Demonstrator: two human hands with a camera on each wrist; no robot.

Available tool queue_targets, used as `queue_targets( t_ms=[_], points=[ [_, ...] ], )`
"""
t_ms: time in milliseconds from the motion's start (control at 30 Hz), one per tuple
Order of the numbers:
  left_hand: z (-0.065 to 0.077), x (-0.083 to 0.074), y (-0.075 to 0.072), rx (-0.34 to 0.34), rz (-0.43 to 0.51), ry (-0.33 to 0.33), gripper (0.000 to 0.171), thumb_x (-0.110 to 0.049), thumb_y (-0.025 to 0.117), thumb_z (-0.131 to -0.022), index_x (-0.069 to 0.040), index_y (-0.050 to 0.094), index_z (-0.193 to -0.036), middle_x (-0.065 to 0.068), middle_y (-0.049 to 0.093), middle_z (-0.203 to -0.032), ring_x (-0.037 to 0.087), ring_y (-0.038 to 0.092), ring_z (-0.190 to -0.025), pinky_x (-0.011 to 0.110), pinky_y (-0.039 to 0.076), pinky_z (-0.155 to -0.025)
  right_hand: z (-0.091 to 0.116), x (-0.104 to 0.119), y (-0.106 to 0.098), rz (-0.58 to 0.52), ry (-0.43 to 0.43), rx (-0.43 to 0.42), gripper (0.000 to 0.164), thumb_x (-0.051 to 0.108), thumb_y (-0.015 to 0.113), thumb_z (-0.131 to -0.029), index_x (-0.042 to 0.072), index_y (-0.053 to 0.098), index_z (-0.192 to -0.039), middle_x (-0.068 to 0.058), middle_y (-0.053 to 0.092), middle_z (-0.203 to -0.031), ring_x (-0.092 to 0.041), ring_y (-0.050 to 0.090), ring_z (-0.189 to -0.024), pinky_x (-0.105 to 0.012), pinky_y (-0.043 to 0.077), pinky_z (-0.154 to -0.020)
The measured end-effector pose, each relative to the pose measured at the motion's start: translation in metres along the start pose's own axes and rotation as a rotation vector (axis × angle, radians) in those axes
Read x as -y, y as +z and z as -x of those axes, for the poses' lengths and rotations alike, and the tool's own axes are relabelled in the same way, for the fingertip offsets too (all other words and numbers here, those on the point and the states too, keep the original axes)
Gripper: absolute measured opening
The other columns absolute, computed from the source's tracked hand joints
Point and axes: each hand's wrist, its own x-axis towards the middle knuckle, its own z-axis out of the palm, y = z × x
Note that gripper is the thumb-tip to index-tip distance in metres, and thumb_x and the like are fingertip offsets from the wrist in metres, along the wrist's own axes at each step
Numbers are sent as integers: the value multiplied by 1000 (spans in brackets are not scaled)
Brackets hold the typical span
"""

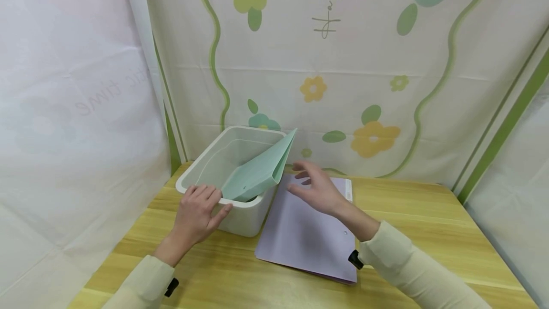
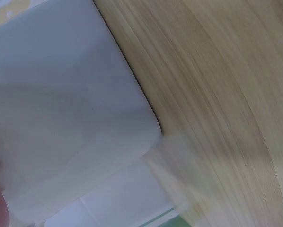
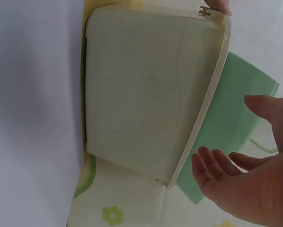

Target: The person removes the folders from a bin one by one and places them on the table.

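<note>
Left cloth [image 1: 77, 170]: pale, faint mirrored lettering on it, hangs beside the tabletop [image 1: 429, 223].

White bin [image 1: 246, 218]: on the tabletop, left of centre, opening up. Long axis runs near to far, slanting off to the right at the far end.

Left hand [image 1: 197, 216]: on the bin's near rim. Fingers curled over the rim, thumb along it on the outer side, so clamped on the bin. Forearm comes up from the bottom left, angled forward and right, cream sleeve [image 1: 143, 278] at the wrist.

Green folder [image 1: 257, 163]: partly inside the bin, tilted, leaning over the right wall. Low end sits near-left in the bin, high corner points up and far-right, clear of the rim. Lower part is hidden, so can't call its long axis. The right wrist view also shows it sticking out past the rim.

Purple folder [image 1: 309, 237]: flat on the tabletop just right of the bin, long axis near to far. White label [image 1: 349, 190] at its far right corner.

Right hand [image 1: 319, 192]: over the purple folder, just right of the green one, small gap to it. Thumb and fingers apart, fingers loosely bent, grasp unloaded. Forearm reaches in from the lower right, angled forward and left.

Rear cloth [image 1: 373, 61]: flower print, behind everything.
</note>
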Motion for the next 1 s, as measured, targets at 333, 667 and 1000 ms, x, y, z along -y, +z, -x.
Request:
queue_targets(
  t_ms=[333,667,1000],
  points=[
    [1,-2,-2,24,6,-11,57,-62,33,-105,-13,48,-81,0,51,-76,24,56,-74,45,42,-76,-3,7,9,-52,-46,-7,56,17,75,-92,6,52,-142,-14,58,-137,-32,62,-119,-50,52,-97],
    [1,-1,-1,-1,7,-1,57,-62,32,-105,-13,47,-80,0,50,-75,23,55,-72,44,42,-74,-9,14,19,-136,-82,-12,62,17,80,-89,7,51,-143,-12,57,-137,-36,60,-121,-53,50,-98],
    [0,-1,-2,9,9,-11,58,-62,31,-105,-13,49,-81,0,53,-77,23,56,-74,46,44,-75,-17,18,30,-209,-74,-29,75,17,82,-87,3,43,-149,-17,49,-142,-36,59,-123,-55,48,-102]
  ],
)
